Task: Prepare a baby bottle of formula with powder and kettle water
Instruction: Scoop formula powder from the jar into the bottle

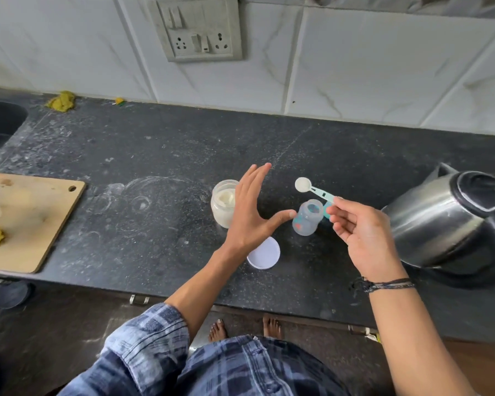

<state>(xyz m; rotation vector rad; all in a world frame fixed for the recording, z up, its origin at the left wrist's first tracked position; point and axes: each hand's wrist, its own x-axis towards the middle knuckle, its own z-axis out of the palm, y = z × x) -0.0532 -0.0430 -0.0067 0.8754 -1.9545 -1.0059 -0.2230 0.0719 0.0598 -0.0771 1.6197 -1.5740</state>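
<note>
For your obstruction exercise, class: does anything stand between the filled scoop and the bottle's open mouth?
Nothing visible does. The scoop, pinched by the right hand, hangs just beyond the uncapped bottle; the left hand spreads beside it, not over its mouth.

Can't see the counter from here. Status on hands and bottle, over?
Right hand pinches scoop by open bottle. Left hand open beside powder jar. Nothing blocks bottle mouth.

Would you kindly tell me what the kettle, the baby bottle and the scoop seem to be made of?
Kettle: metal, likely stainless steel; silvery, shiny body with reflections, black lid perhaps plastic.
Baby bottle: clear, faintly frosted plastic by its look; the counter shows through.
Scoop, pinched in the right hand: opaque matt plastic, white bowl, teal handle.
</note>
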